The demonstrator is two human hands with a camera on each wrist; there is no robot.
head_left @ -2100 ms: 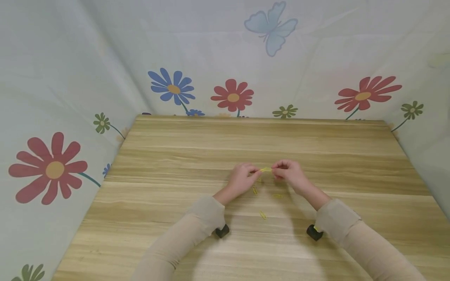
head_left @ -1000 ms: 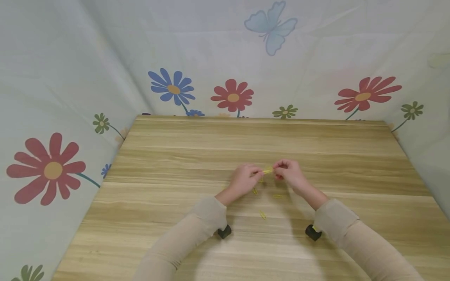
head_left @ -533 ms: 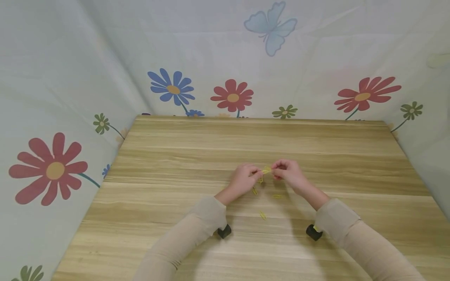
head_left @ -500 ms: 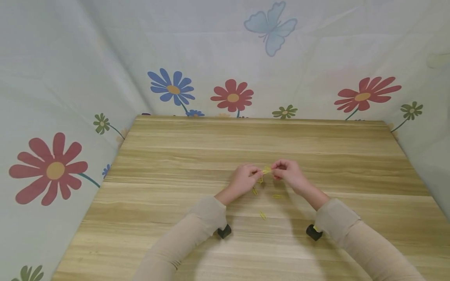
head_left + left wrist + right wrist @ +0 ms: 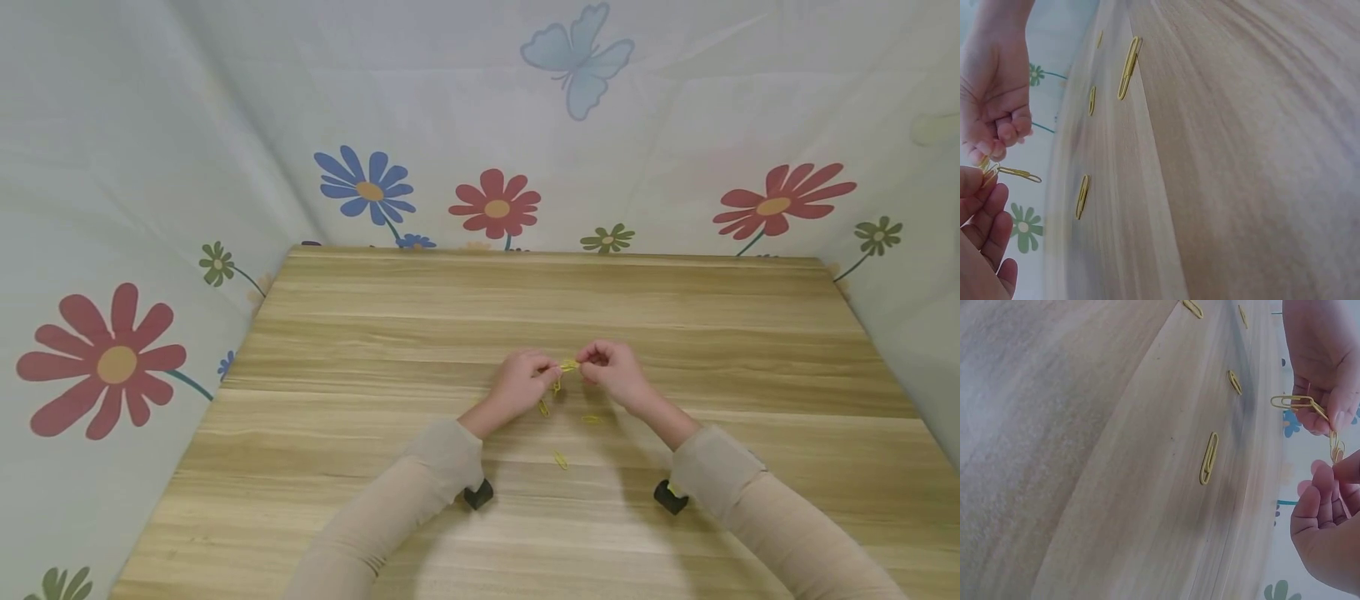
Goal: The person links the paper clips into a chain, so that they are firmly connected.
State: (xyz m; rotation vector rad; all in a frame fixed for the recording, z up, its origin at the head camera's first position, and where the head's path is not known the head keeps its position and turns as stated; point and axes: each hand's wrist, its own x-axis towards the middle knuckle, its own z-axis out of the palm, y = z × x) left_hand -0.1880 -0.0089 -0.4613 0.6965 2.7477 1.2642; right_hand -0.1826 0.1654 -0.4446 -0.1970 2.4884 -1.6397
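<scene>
In the head view my left hand (image 5: 517, 383) and right hand (image 5: 615, 377) face each other over the table, fingertips a small gap apart. Yellow paper clips (image 5: 569, 366) bridge that gap. My left thumb and fingers pinch linked clips; one paper clip (image 5: 1291, 401) dangles from them in the right wrist view. A further paper clip (image 5: 1336, 447) runs down to my right fingertips, which pinch it. Whether it is hooked into the others is too small to tell. In the left wrist view, fingers partly cover the clips, with the dangling paper clip (image 5: 1020, 173) sticking out.
Several loose yellow paper clips lie on the wooden table (image 5: 375, 333), among them a near paper clip (image 5: 561, 460), a right-hand paper clip (image 5: 592, 419) and a paper clip (image 5: 544, 408) beside my left hand. A flower-printed curtain (image 5: 450, 100) stands behind the table.
Both hands stay almost in place. The clips between the fingertips have shifted and tilted slightly, and the dangling clip shows more clearly below my left fingers. The loose clips have not moved.
</scene>
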